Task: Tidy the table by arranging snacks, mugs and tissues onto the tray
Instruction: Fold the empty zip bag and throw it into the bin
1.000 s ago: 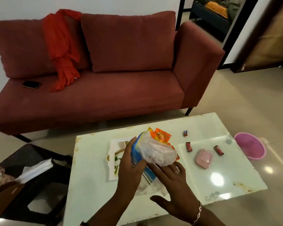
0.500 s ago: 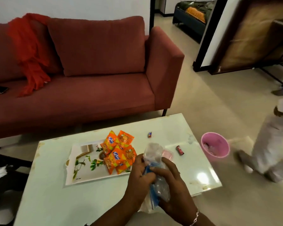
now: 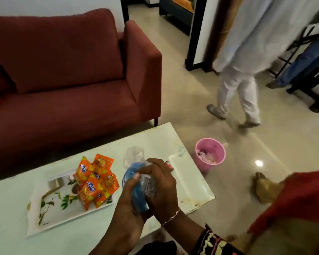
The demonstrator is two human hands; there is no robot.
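Head view: both hands clamp the blue tissue pack in crinkly clear plastic wrap point(image 3: 136, 183) above the pale table point(image 3: 190, 183), right of the white leaf-print tray point(image 3: 44, 214). L hand point(image 3: 129, 205) holds underneath, R hand point(image 3: 160, 183) on top. Prob light, soft, wrap slippery; I'd grip the pack body, not loose film.

Hands point(image 3: 151, 188) crumple the tissue packet point(image 3: 136, 183) tighter — seemingly.

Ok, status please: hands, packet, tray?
Left hand and right hand both grip the blue packet. Orange snack packets on tray. Nothing blocks.
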